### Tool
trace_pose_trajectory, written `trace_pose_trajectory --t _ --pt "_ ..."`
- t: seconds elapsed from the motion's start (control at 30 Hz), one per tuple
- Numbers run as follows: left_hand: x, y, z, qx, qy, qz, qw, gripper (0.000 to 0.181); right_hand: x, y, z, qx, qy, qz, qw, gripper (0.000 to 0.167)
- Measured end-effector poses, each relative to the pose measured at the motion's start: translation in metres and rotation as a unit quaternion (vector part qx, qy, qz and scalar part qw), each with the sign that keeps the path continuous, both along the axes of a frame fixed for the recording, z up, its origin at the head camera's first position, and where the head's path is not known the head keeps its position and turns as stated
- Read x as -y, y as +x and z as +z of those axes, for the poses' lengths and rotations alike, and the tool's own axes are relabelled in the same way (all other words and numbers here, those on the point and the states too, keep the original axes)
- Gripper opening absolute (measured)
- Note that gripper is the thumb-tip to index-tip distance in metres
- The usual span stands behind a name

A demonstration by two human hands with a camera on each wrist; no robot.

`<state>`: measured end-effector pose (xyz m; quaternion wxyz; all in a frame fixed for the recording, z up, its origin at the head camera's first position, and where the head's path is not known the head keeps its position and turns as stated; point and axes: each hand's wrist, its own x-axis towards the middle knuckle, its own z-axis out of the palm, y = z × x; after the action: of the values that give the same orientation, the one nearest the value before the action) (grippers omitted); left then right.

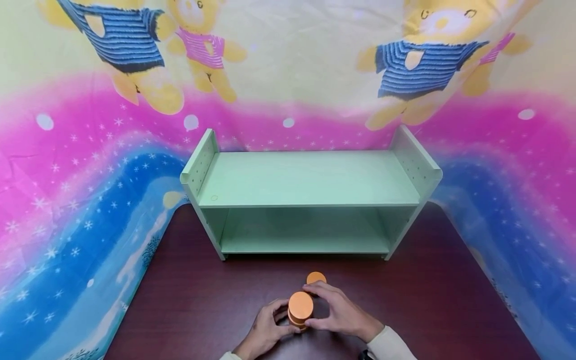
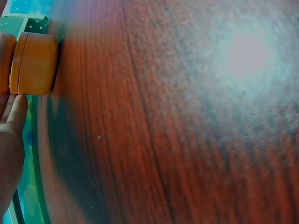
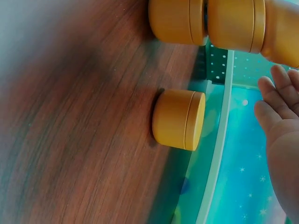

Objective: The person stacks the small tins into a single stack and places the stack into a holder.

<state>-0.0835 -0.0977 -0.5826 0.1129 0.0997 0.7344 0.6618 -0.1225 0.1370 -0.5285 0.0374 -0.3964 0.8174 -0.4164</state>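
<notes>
Orange round lidded jars stand in a stack point(image 1: 300, 306) near the front of the dark table. In the right wrist view three jars of it show, with the top jar point(image 3: 282, 30) cut off by the frame edge. My left hand point(image 1: 266, 327) holds the stack from the left, its thumb low at the front; its lidded lower jar point(image 2: 37, 63) shows in the left wrist view. From the right, my right hand point(image 1: 338, 311) holds the upper part between thumb and fingers. A separate orange jar point(image 3: 176, 119) stands on the table just behind the right hand's fingertips.
A pale green two-tier shelf point(image 1: 310, 177) stands at the back of the table point(image 1: 180, 300), with raised side panels. Patterned cloth point(image 1: 288, 65) with bears and snowflakes hangs behind and on both sides. Light glares on the tabletop in the left wrist view.
</notes>
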Motion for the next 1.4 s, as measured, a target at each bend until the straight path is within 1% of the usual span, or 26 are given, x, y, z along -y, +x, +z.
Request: trace_pose_trajectory --t 0.13,0.23,0.33,0.5,0.73,0.83,1.07,1.17,1.4 --pt "0.000 0.001 0.000 0.003 0.004 0.000 1.0000 0.061 -0.003 0.000 -0.001 -0.003 -0.002 0.001 1.0000 0.063" --pt "0.001 0.001 0.001 0.007 0.010 0.000 0.9999 0.061 -0.006 -0.002 -0.002 0.009 -0.004 0.001 1.0000 0.063" --pt "0.001 0.001 0.001 0.008 0.012 0.001 0.9999 0.061 -0.009 -0.003 -0.003 0.007 -0.007 0.000 1.0000 0.063" --pt "0.001 0.002 -0.001 0.002 0.014 -0.001 0.9999 0.061 -0.014 -0.006 -0.008 -0.021 -0.009 -0.003 0.9997 0.061" --pt "0.000 0.002 -0.001 0.004 0.008 0.001 1.0000 0.061 -0.018 -0.008 -0.011 -0.054 -0.009 -0.013 0.9984 0.057" --pt "0.000 0.002 0.000 0.004 0.007 0.000 1.0000 0.061 -0.019 -0.009 -0.013 -0.054 -0.009 -0.017 0.9983 0.056" --pt "0.000 0.001 0.000 0.008 0.007 -0.001 0.9999 0.060 -0.022 -0.012 -0.018 -0.036 -0.002 -0.031 0.9989 0.054" --pt "0.000 0.001 -0.001 0.001 0.013 -0.002 0.9999 0.060 -0.023 -0.012 -0.019 -0.030 0.002 -0.037 0.9988 0.054" --pt "-0.001 0.002 -0.003 -0.027 0.018 -0.006 0.9995 0.060 -0.024 -0.015 -0.022 -0.033 0.021 -0.061 0.9974 0.054"
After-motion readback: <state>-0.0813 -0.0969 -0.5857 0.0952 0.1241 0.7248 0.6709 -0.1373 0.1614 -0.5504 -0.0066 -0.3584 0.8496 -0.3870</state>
